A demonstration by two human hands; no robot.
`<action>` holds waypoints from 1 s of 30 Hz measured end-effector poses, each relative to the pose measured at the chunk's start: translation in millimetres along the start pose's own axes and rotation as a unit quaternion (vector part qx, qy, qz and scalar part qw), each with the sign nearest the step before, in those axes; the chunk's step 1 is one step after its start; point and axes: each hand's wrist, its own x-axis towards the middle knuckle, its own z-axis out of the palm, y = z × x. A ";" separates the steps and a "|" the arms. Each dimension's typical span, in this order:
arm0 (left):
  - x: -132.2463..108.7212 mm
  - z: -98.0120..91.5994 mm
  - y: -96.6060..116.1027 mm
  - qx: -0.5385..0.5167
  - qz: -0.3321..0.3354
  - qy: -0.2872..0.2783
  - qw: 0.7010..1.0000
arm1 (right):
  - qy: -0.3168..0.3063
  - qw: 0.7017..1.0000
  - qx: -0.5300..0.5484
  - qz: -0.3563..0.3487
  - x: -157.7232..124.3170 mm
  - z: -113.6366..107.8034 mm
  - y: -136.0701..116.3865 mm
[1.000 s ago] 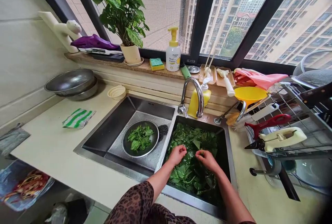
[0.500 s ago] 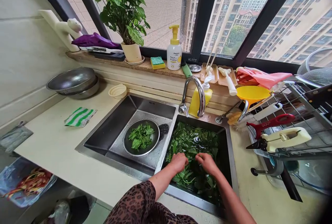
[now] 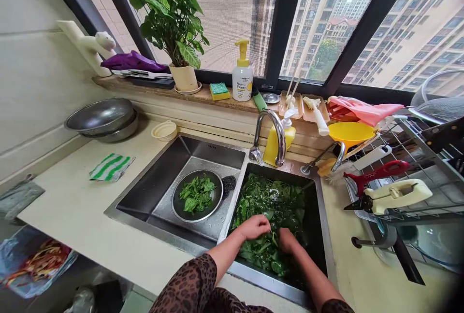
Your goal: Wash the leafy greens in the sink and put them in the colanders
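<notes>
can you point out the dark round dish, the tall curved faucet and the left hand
dark round dish [image 3: 212, 208]: head view, bare inner surface
tall curved faucet [image 3: 282, 139]: head view, downward part of spout
left hand [image 3: 254, 227]: head view, back of hand

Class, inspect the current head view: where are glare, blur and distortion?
Head view: white glints on the water among the leaves, highlights on the tap; head view: right hand slightly soft, perhaps from motion; head view: buildings lean, wide-lens style.

Tips of R grip [image 3: 287, 240] hidden nr greens [image 3: 250, 197].
</notes>
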 end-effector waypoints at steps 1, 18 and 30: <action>1.9 -3.3 0.5 -0.080 -0.004 0.034 0.996 | -0.002 1.000 0.010 -0.006 3.3 -5.8 1.2; 2.9 -10.8 10.9 -0.234 -0.101 0.103 0.961 | -0.013 0.968 0.114 -0.222 -11.2 -68.6 -53.9; 0.3 -2.3 7.4 0.341 -0.256 0.187 0.885 | 0.003 0.972 -0.236 -0.014 8.1 -4.0 -21.9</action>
